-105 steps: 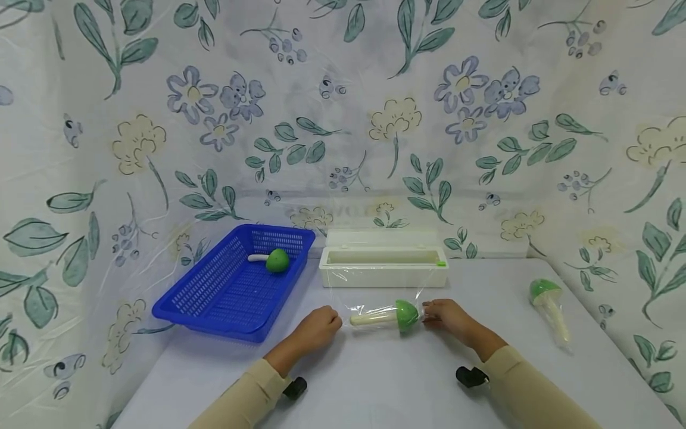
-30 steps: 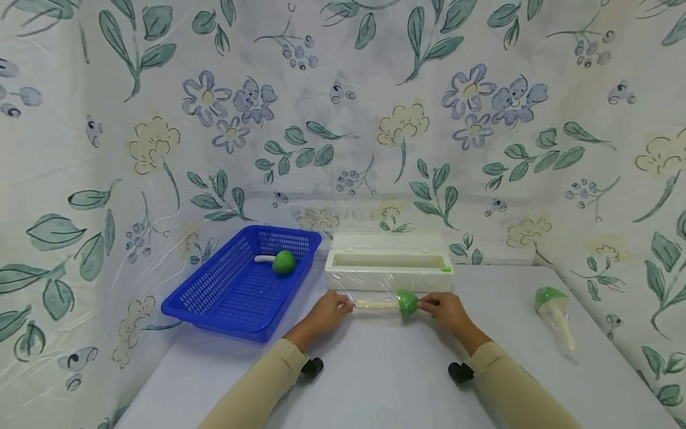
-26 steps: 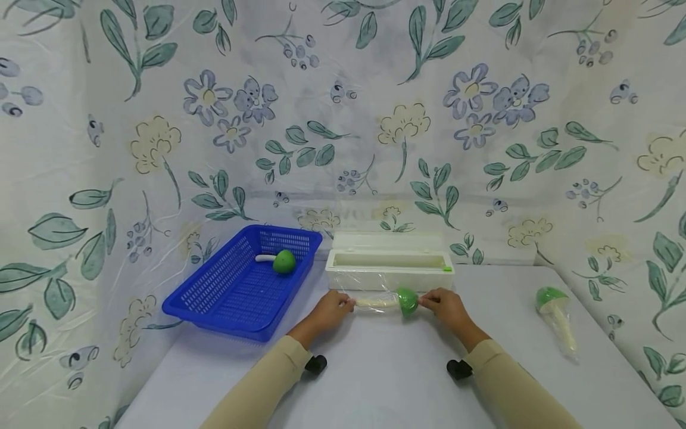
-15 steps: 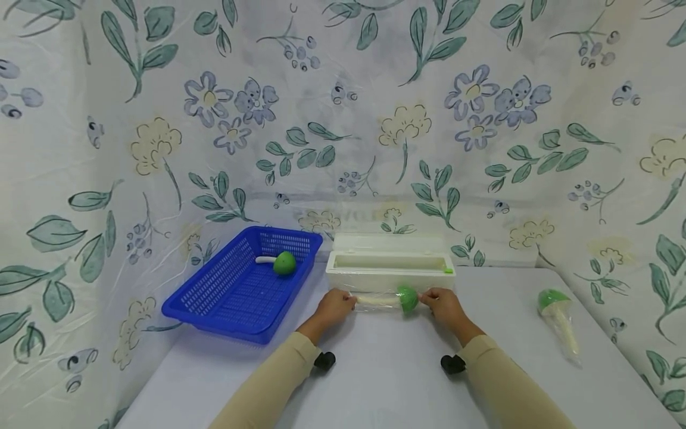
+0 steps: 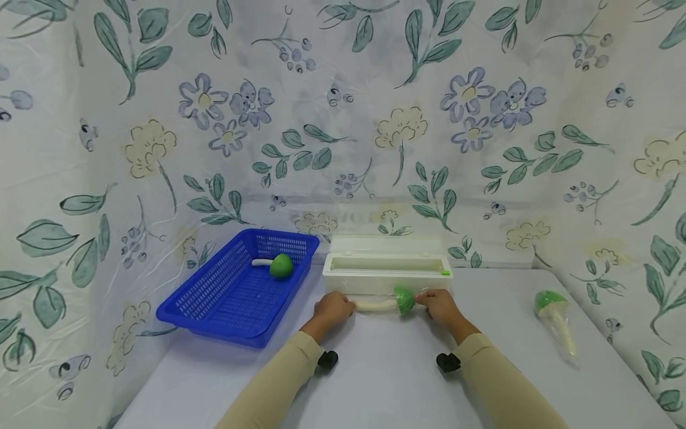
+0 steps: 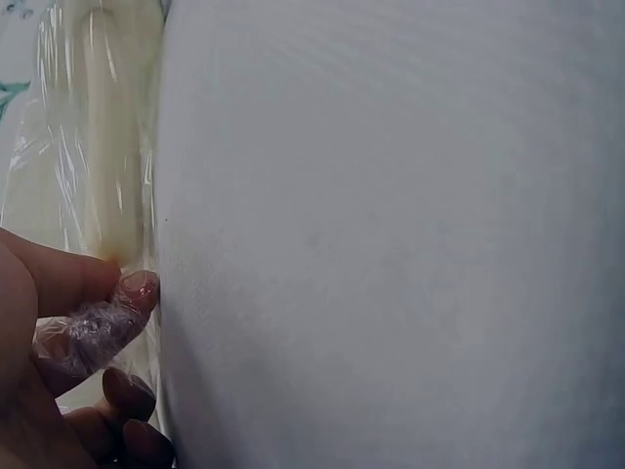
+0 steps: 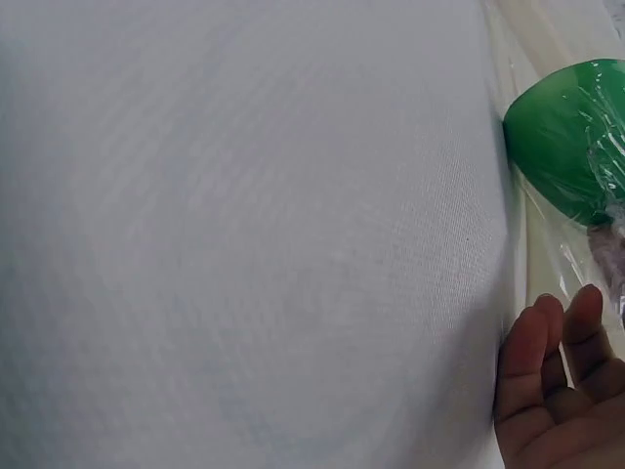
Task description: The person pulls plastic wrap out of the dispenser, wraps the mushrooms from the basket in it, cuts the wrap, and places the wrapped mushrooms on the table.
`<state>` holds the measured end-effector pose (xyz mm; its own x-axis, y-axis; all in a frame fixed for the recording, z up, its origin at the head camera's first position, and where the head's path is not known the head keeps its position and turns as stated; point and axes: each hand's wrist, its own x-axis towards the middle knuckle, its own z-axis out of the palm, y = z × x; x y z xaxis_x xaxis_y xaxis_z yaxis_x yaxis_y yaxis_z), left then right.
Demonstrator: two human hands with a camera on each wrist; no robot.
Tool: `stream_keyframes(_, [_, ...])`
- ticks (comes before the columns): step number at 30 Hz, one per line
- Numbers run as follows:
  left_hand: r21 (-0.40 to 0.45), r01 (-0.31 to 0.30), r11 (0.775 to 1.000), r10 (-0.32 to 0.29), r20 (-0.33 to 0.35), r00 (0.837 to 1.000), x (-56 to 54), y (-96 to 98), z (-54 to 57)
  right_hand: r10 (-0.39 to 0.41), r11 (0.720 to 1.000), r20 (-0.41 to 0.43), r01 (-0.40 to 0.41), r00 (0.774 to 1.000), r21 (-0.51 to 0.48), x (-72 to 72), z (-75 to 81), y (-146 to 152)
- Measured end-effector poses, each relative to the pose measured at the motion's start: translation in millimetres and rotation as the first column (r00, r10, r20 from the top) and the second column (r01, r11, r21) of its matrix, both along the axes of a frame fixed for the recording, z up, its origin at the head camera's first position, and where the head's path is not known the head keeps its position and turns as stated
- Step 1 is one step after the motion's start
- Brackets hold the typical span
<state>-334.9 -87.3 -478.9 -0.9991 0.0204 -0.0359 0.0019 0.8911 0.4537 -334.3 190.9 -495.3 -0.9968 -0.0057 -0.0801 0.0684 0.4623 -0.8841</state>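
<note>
A toy mushroom with a green cap [image 5: 404, 301] and a pale stem [image 6: 112, 147] lies crosswise just in front of a white cling film box, wrapped in clear cling film [image 6: 59, 166]. My left hand [image 5: 333, 308] pinches the film gathered at the stem's end, and film clings around one of its fingers. At the cap side, my right hand [image 5: 440, 305] holds the film between bent fingers; its thumb is mostly cut off in the right wrist view. The cling film box [image 5: 386, 283] has its lid up and a small green piece [image 5: 445, 273] on its edge.
To the left, a blue basket [image 5: 209, 336] holds another green-capped mushroom [image 5: 281, 266]. A film-wrapped mushroom [image 5: 557, 322] lies at the right of the white table [image 5: 386, 381]. Floral cloth [image 5: 343, 131] hangs behind.
Over the frames, both hands carry the mushroom toward the box, the film between them shortening. In the last second the forearms draw slightly inward, and the fingers bend more over the film ends.
</note>
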Motion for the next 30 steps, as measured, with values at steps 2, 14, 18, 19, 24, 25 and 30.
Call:
stream_keyframes(2, [-0.009,-0.012,1.000,0.012,0.005,1.000,0.8,-0.5,1.3,0.001,1.000,0.019,-0.001,1.000,0.001,0.1,1.3,-2])
stream_keyframes(14, [0.075,-0.023,0.997,0.027,-0.047,0.999,-0.3,-10.7,-2.8,0.054,0.997,0.047,-0.057,0.997,0.050,-0.3,2.5,0])
stream_keyframes(18, [0.150,0.001,0.989,0.012,-0.084,0.996,1.1,-15.2,-2.4,0.063,0.997,0.031,-0.065,0.998,0.048,0.9,1.5,2])
stream_keyframes(19, [0.171,0.005,0.985,0.010,-0.085,0.996,1.6,-16.1,-1.8,0.066,0.997,0.026,-0.067,0.997,0.048,1.7,1.4,3])
stream_keyframes(24, [0.242,0.039,0.970,-0.019,-0.083,0.996,4.1,-19.2,0.8,0.040,0.999,0.021,-0.040,0.999,0.029,5.7,1.4,3])
stream_keyframes(25, [0.244,0.045,0.969,-0.026,-0.081,0.996,4.7,-19.5,1.3,0.037,0.999,0.016,-0.037,0.999,0.023,6.4,1.4,3])
stream_keyframes(30, [0.209,0.086,0.974,-0.066,-0.100,0.993,7.4,-21.0,5.8,0.033,0.999,-0.004,-0.033,0.999,-0.007,8.1,0.8,2])
